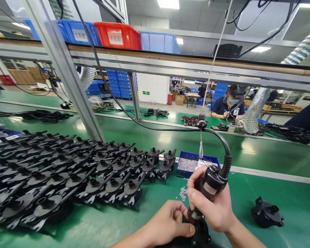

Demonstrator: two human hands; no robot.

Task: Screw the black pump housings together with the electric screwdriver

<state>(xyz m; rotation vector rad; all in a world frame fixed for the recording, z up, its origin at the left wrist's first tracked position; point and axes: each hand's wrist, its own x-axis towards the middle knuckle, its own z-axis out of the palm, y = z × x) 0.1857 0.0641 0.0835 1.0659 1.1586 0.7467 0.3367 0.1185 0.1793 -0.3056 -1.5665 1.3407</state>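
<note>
A black corded electric screwdriver is gripped in my right hand, its cable rising from the top and its nose pointing down. Under its tip lies a black plastic housing, partly cut off by the bottom of the view. My left hand holds this housing, thumb on its top and fingers curled beside the screwdriver's nose. The tip itself is hidden by the hands. Just beyond, small metal nuts or screws lie loose on the green bench.
Rows of black plastic housings cover the left side. A blue tray of small metal parts stands ahead, and a single housing sits at right. A metal post and hanging cable cross the view. Another person works across the bench.
</note>
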